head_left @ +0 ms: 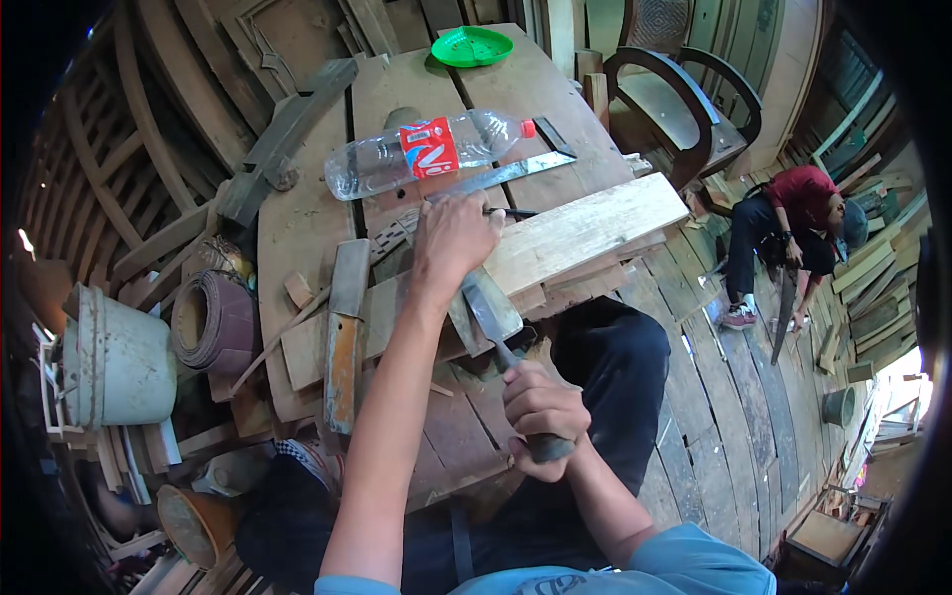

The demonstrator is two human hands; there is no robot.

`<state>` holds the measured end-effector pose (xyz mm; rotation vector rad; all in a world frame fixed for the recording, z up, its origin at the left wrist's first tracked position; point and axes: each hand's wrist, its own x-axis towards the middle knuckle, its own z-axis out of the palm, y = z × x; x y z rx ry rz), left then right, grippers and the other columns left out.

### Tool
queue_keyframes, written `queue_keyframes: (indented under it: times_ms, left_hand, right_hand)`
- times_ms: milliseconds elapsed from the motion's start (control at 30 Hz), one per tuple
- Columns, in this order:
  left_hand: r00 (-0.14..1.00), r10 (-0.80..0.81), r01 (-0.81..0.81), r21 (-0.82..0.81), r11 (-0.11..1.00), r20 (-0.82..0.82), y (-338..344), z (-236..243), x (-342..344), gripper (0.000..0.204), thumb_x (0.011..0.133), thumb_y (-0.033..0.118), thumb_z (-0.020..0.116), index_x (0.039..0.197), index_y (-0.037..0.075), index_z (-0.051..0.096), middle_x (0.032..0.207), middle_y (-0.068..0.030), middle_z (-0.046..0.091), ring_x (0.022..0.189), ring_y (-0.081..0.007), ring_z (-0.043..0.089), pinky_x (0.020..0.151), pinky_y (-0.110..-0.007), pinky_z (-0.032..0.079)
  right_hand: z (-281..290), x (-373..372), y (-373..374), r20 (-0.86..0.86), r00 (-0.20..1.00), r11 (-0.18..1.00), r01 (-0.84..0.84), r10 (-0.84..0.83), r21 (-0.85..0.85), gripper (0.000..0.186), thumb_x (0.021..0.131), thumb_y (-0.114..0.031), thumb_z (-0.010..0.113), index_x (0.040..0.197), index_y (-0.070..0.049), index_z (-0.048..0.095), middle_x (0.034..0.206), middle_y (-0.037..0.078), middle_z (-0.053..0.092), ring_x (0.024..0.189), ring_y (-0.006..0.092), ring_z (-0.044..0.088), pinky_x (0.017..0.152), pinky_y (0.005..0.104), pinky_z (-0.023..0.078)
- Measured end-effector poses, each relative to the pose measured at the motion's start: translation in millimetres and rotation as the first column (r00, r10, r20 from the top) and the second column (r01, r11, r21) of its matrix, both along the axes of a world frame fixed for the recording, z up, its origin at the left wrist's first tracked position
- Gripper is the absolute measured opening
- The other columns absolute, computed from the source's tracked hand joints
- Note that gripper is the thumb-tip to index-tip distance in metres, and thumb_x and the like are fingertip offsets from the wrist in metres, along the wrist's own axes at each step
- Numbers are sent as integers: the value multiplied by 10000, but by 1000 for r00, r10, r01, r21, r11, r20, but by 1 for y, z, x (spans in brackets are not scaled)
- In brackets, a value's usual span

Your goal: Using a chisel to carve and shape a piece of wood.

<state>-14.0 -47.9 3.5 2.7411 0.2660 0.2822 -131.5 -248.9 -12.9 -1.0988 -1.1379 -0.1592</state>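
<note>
Gripping a flat metal tool (485,305) by its handle (551,448) in the right hand (543,409), pointing it toward the left hand (456,235). Curling the latter down beside a pale board (595,231); cannot tell whether holding anything. Having a clear bottle (369,167) just beyond it.

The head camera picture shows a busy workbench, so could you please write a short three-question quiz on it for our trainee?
1. Which of the person's hands is wrapped around the handle of the bladed tool?
2. True or false: the clear plastic bottle stands upright on the table.
3. What colour is the dish at the far end of the table?
A. Red
B. Green
C. White

Key:
1. The right hand.
2. False; the bottle lies on its side.
3. B
</note>
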Motion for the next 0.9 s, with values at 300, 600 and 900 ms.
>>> queue_keyframes:
  times_ms: [300,600,900]
  left_hand:
    - [1000,-24,24,-3,1000,-5,-3,4,-1,340,900,359,626,1027,52,700,1078,-194,691,1095,-355,616,982,-490,423]
    - [1000,-14,14,-9,1000,-13,-1,2,-2,345,903,333,593,1030,31,703,1029,-201,705,1061,-350,642,1009,-518,392]
    - [996,-21,18,27,999,88,4,-3,-1,345,894,348,625,1000,30,704,1008,-223,695,1021,-374,645,936,-503,445]
  right_hand:
    - [-4,5,-3,0,1000,1000,-6,6,17,152,589,-69,662,692,-30,558,668,101,568,644,297,599,856,489,483]
    - [-7,-9,-10,-23,1000,998,21,-20,52,142,566,-45,647,690,-37,578,627,97,571,622,297,603,829,489,492]
    - [-18,-21,-17,-34,999,998,44,-42,51,148,561,-36,657,692,-33,588,679,112,608,653,283,624,860,477,490]
